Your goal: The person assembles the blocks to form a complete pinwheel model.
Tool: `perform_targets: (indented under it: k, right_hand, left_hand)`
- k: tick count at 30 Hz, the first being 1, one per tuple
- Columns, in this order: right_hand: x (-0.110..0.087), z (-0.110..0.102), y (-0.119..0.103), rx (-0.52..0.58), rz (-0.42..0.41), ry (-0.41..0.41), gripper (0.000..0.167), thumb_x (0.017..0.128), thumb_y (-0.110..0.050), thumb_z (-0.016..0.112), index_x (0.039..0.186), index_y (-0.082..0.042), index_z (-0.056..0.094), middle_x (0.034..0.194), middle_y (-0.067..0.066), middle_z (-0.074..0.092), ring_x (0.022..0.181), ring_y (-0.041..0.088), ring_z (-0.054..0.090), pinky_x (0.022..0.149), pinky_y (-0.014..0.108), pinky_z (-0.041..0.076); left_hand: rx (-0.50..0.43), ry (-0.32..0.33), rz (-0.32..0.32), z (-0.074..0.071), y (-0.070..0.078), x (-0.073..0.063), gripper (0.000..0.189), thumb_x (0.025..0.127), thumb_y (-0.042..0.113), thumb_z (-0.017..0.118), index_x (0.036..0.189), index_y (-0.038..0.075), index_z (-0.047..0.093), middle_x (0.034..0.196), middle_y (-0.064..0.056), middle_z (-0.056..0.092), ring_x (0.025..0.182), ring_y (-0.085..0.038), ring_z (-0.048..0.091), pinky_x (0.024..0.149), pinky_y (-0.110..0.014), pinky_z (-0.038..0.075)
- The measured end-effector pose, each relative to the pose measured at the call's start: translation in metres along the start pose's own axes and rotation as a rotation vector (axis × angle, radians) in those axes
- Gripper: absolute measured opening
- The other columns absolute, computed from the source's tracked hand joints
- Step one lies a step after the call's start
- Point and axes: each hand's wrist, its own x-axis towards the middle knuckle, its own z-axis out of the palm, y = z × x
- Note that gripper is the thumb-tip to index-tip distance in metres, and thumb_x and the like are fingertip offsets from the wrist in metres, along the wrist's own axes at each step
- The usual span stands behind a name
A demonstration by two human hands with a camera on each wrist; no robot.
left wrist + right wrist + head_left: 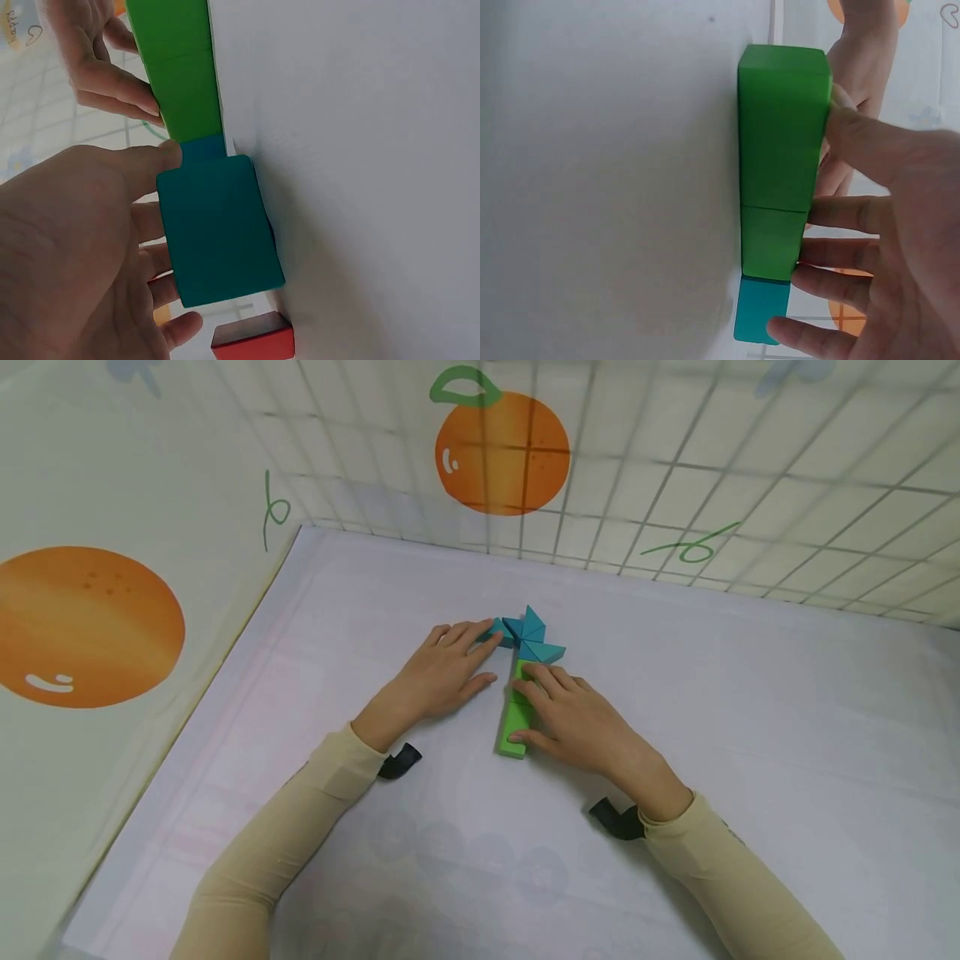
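Observation:
Several blue triangular blocks point(532, 628) lie as a pinwheel on the white surface. Below them, two green blocks point(513, 731) stand end to end like a stem. My left hand point(438, 675) touches the leftmost blue block with its fingertips, its thumb apart from the index finger. That block's square teal side point(219, 232) fills the middle of the left wrist view. My right hand point(573, 718) rests its thumb and fingertips along the upper edge of the green blocks point(780, 142), fingers extended. Part of the green blocks is hidden beneath it.
A red block point(259, 341) sits past the blue one in the left wrist view; the head view does not show it. A wire grid point(660, 468) behind printed cloth with orange fruit stands along the back. Black straps point(401, 762) stick out at both wrists.

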Motion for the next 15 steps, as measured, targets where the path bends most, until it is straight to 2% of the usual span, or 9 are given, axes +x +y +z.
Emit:
perform_targets:
  k: [8, 15]
  right_hand:
    - [0.0002, 0.0, 0.0003, -0.01, -0.002, 0.002, 0.069, 0.09, -0.054, 0.062, 0.138, -0.005, 0.051, 0.143, 0.014, 0.044, 0.131, 0.032, 0.046, 0.097, 0.05, 0.05]
    - [0.0002, -0.0005, -0.0001, -0.013, -0.003, -0.004, 0.069, 0.09, -0.054, 0.062, 0.138, -0.005, 0.051, 0.143, 0.014, 0.044, 0.131, 0.032, 0.046, 0.097, 0.05, 0.05]
  left_hand:
    - [0.039, -0.004, -0.009, 0.0, 0.0031, 0.0017, 0.057, 0.104, 0.041, 0.043, 0.151, 0.011, 0.037, 0.159, -0.009, 0.03, 0.139, -0.027, 0.036, 0.112, -0.047, 0.03]
    - [0.03, -0.012, -0.013, 0.0043, 0.0044, 0.0028, 0.059, 0.104, 0.043, 0.042, 0.153, 0.012, 0.034, 0.16, -0.008, 0.027, 0.14, -0.026, 0.034, 0.111, -0.045, 0.029]
